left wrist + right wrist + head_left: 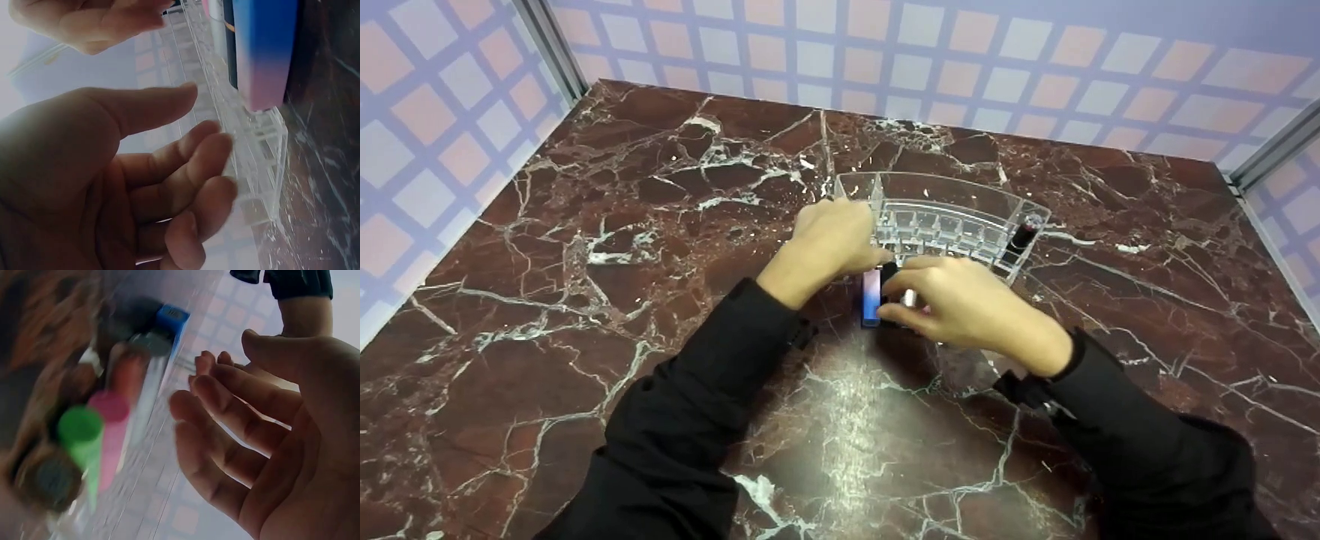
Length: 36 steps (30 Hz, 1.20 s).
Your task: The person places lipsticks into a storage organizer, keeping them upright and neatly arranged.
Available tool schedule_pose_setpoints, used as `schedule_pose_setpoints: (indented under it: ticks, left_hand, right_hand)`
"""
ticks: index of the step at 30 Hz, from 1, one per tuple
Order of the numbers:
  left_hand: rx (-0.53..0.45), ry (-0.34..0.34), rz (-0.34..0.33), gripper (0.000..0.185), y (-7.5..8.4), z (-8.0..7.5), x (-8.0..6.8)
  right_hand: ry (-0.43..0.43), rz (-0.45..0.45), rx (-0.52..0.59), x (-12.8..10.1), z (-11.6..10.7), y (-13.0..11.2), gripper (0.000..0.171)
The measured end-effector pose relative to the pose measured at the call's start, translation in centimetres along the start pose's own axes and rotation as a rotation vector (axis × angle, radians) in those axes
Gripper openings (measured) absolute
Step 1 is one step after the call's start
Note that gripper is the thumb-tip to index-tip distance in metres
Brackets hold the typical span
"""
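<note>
My left hand [836, 232] hovers by the left end of a clear compartmented organizer [952, 196]. In the left wrist view its fingers are loosely bent around nothing. A slim blue-to-pink box [871, 296] stands upright at the organizer's front, between the hands. My right hand [960, 300] is just right of that box. Its palm looks empty in the right wrist view, fingers loosely bent. Several small tubes line up beside the box there, among them a pink one [111, 410] and a green one [81, 430], both blurred. A black tube with a gold band [229, 45] adjoins the box.
A dark tube with a clear top [1022, 236] stands in the organizer's right end. Underneath is a reddish-brown marbled tabletop [585, 330]. Checkered panels [877, 60] enclose its back and sides.
</note>
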<state>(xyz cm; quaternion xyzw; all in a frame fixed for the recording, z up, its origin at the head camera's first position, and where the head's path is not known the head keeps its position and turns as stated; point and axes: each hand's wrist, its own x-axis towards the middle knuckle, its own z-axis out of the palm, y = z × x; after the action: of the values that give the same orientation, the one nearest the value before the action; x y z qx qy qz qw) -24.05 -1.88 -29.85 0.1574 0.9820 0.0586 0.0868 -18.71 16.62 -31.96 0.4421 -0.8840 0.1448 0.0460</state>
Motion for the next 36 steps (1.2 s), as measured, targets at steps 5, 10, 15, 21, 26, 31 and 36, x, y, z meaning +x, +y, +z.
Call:
schedule_pose_setpoints:
  ticks: [5, 10, 15, 21, 26, 31, 36]
  left_hand:
    - [0.001, -0.036, 0.015, 0.044, -0.4, 0.2, -0.1]
    - [-0.003, -0.077, 0.03, 0.052, -0.4, 0.5, -0.2]
    - [0.0, -0.132, 0.039, 0.04, -0.3, 0.5, -0.1]
    - [-0.036, -0.252, 0.039, 0.028, -0.5, 0.3, -0.2]
    - [-0.05, -0.294, 0.033, 0.022, -0.7, 0.1, -0.3]
    - [-0.054, -0.343, 0.03, 0.023, -0.6, 0.2, -0.1]
    - [-0.042, -0.336, 0.007, 0.036, -0.6, 0.4, 0.0]
  right_hand:
    - [-0.07, -0.013, -0.009, 1.0, 0.4, -0.8, 0.03]
    - [-0.095, -0.007, 0.004, 1.5, 0.6, -1.0, 0.024]
    - [-0.096, -0.014, 0.024, 1.6, 0.8, -0.9, 0.019]
    - [-0.09, -0.012, 0.057, 1.6, 1.0, -0.7, 0.019]
    - [-0.063, 0.007, 0.052, 1.6, 1.2, -0.6, 0.021]
    - [-0.064, 0.039, 0.04, 1.6, 1.5, -0.6, 0.023]
    - [-0.074, 0.067, 0.039, 1.7, 1.6, -0.6, 0.022]
